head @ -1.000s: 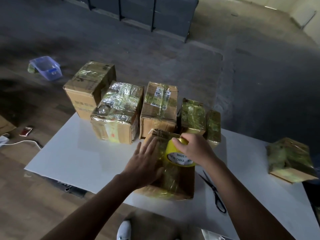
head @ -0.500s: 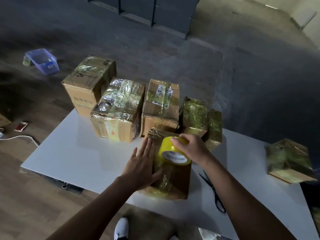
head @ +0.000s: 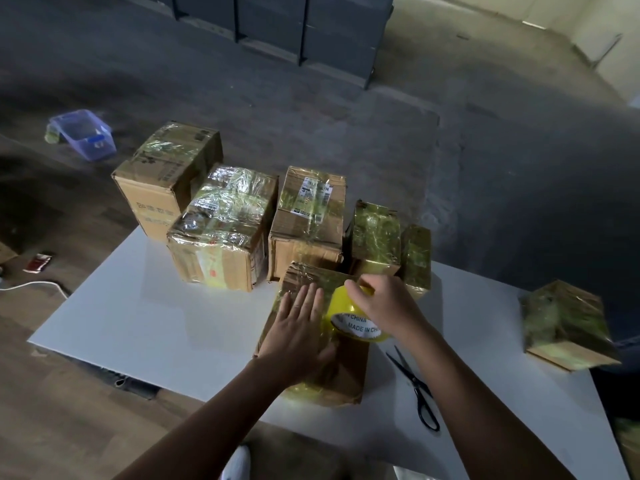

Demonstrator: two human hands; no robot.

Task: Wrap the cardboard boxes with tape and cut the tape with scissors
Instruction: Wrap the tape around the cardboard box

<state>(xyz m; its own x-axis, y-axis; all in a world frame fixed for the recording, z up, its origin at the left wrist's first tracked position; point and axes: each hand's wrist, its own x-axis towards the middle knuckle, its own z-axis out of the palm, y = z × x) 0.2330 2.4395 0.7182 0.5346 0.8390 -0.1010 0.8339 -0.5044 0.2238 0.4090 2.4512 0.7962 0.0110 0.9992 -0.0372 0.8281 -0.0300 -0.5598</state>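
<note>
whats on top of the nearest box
The left hand lies flat on the box, and the right hand holds a yellow tape roll on it. The top beneath them is hidden.

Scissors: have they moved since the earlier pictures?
No. The scissors lie at the same spot on the white table, handles toward its near edge.

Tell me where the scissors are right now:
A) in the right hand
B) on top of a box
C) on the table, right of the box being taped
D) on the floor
C: the scissors lie untouched on the table to the right of the box, while the right hand grips the tape and the left hand presses flat on the box.
</note>
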